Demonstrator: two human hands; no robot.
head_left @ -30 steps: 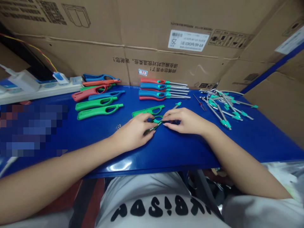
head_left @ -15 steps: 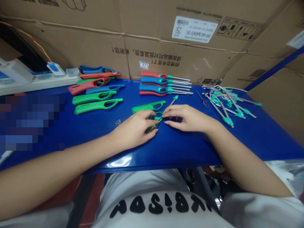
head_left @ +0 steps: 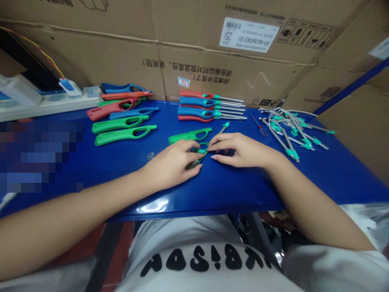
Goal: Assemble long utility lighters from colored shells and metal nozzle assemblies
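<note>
In the middle of the blue table, my left hand [head_left: 176, 162] grips an opened green lighter casing [head_left: 204, 147], whose dark inside shows between thumb and fingers. My right hand [head_left: 240, 149] has its curled fingertips at the casing's right end; what lies under them is partly hidden. Just behind those fingers a metal lighter tube with a teal tip [head_left: 225, 126] sticks out, its lower part covered. A loose green casing half [head_left: 190, 136] lies beyond my left hand. Several small screws [head_left: 150, 155] rest left of that hand.
Green, blue and red lighter handles [head_left: 124, 123] lie at the left. Assembled lighters [head_left: 209, 107] are stacked at the back. A screwdriver [head_left: 260, 127] and a heap of metal tubes with wires [head_left: 293, 134] lie right. Cardboard [head_left: 121, 52] walls the back; a power strip [head_left: 51, 101] sits left.
Almost nothing differs. Both hands keep their place on the green casing; the view has shifted very slightly.
</note>
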